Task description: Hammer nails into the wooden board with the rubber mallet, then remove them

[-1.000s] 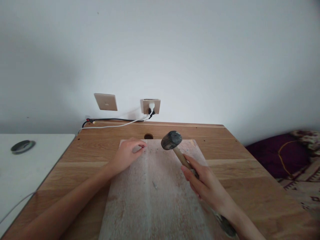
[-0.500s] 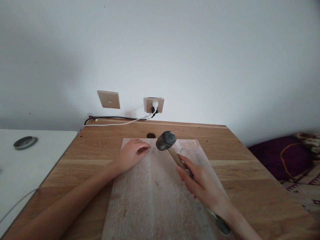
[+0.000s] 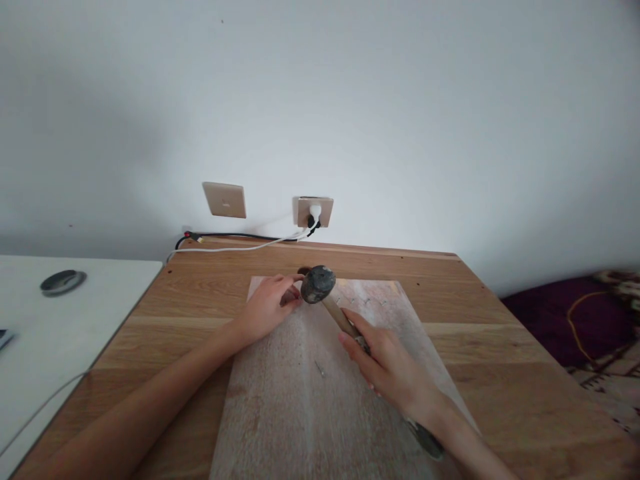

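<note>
My right hand (image 3: 387, 363) is wrapped round the wooden handle of a rubber mallet (image 3: 319, 285). Its dark head hovers over the far part of a pale wooden board (image 3: 270, 400), close beside the fingertips of my left hand (image 3: 267, 307). That left hand rests on the board's far left corner, thumb and forefinger curled together; the mallet head hides whatever is between them. A loose nail (image 3: 319, 369) lies in the middle of the board. Several small nails (image 3: 367, 301) stand in a row along the far edge, right of the mallet head.
Beneath the board is a wooden table (image 3: 480, 333) against a white wall. A socket (image 3: 315, 212) with plugs feeds white and black cables (image 3: 240, 249) along the back edge. At left, a white surface (image 3: 115, 293) bears a round dark object (image 3: 63, 283). Purple fabric (image 3: 560, 317) lies at right.
The mallet head has moved left and slightly down, closer to my left fingertips. My right hand has shifted left with it; my left hand stays at the board's far corner.
</note>
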Demonstrator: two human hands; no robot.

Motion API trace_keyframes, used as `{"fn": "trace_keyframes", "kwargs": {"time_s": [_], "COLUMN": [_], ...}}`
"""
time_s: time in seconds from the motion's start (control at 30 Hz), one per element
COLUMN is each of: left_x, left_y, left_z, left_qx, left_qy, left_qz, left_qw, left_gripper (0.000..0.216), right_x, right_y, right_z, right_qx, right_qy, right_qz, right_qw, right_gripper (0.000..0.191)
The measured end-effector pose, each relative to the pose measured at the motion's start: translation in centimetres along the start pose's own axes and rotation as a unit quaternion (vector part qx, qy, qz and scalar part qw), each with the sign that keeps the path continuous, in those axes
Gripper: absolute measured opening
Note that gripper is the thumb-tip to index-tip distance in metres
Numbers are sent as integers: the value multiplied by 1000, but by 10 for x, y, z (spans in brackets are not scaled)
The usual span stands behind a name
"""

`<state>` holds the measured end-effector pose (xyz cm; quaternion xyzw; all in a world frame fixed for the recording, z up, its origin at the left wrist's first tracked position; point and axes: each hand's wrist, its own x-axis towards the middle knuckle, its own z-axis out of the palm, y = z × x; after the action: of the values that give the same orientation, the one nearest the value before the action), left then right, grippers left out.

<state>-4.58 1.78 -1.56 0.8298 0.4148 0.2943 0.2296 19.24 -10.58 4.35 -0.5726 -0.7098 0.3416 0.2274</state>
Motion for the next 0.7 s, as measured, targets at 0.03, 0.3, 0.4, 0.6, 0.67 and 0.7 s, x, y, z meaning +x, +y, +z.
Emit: {"fn": "trace_keyframes", "kwargs": {"time_s": [0.03, 0.3, 0.4, 0.6, 0.67, 0.7], "left_x": [0, 2, 1, -6, -11, -15], "left_y": [-1, 1, 1, 15, 32, 42], "left_z": [0, -2, -3, -22, -28, -29], "left_qx": [-3, -23, -21, 82, 140, 170], "left_qy": [3, -9, -12, 18, -24, -60], "left_qz": [-6, -39, -30, 41, 132, 190], "left_qw": [1000, 999, 999, 996, 981, 965], "left_gripper": [38, 54, 54, 27, 12, 8], "right_x": [1, 5, 3, -3, -5, -6], "right_y": [0, 1, 2, 4, 4, 3], "right_z": [1, 9, 12, 6, 0, -3], "right_qx": [-11, -64, -58, -38, -29, -23], "right_qy": [1, -13, -11, 23, 45, 53], "right_qz": [-8, -30, -31, -23, -7, 2], "right_qw": [1000, 997, 998, 999, 999, 998], "right_gripper": [42, 46, 50, 48, 49, 49]}}
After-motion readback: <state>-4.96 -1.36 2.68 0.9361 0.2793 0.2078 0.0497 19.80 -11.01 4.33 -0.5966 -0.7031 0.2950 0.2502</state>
